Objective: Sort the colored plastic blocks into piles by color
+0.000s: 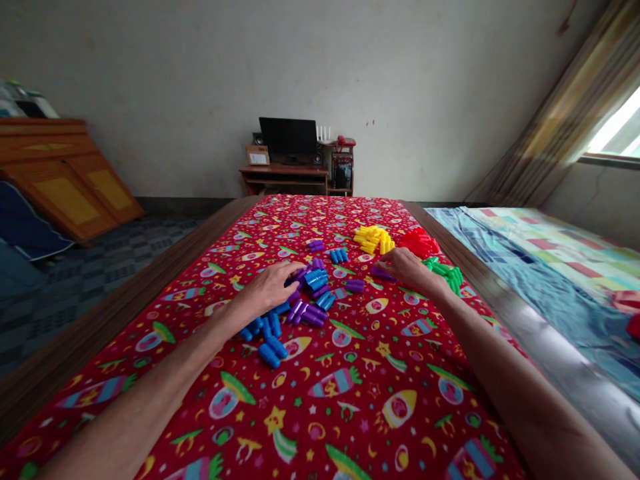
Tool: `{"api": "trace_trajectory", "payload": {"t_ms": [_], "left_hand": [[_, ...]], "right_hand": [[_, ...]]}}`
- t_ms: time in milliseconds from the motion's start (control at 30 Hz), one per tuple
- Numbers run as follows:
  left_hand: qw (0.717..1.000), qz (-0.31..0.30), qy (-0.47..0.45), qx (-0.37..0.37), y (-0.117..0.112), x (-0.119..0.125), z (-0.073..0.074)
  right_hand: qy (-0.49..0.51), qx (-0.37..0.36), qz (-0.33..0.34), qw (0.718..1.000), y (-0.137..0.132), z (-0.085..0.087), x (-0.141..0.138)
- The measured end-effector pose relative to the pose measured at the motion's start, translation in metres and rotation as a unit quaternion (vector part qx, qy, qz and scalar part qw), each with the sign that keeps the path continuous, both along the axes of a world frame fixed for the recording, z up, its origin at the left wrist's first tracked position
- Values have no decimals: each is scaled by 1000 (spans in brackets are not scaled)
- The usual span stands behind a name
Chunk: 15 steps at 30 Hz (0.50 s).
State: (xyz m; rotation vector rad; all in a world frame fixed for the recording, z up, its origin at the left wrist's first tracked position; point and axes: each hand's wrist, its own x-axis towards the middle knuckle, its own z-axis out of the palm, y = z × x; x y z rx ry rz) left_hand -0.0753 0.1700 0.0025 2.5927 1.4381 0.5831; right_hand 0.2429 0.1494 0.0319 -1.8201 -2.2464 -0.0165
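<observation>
My left hand (267, 288) lies on a loose heap of blue and purple plastic pieces (305, 300) in the middle of a red rocket-print cloth (350, 387); its fingers are stretched over the purple ones. My right hand (406, 265) reaches further right, fingers pinched on a purple piece (381, 273). A lone purple piece (355, 286) lies between the hands. Beyond them sit a yellow pile (373, 239), a red pile (420, 242) and a green pile (445, 272), with small blue (339, 255) and purple (315, 246) groups nearby.
The cloth covers a long wooden table (100, 320). A bed with patterned sheets (550, 267) runs along the right. A desk with a monitor (288, 140) stands at the far wall, a wooden cabinet (65, 180) at left, a curtained window (615, 127) at right.
</observation>
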Motion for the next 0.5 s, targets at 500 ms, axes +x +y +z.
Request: {"api": "trace_trajectory", "payload": {"t_ms": [500], "left_hand": [[970, -73, -231, -11, -30, 32, 18]], "right_hand": [[185, 43, 278, 942, -26, 4, -70]]}}
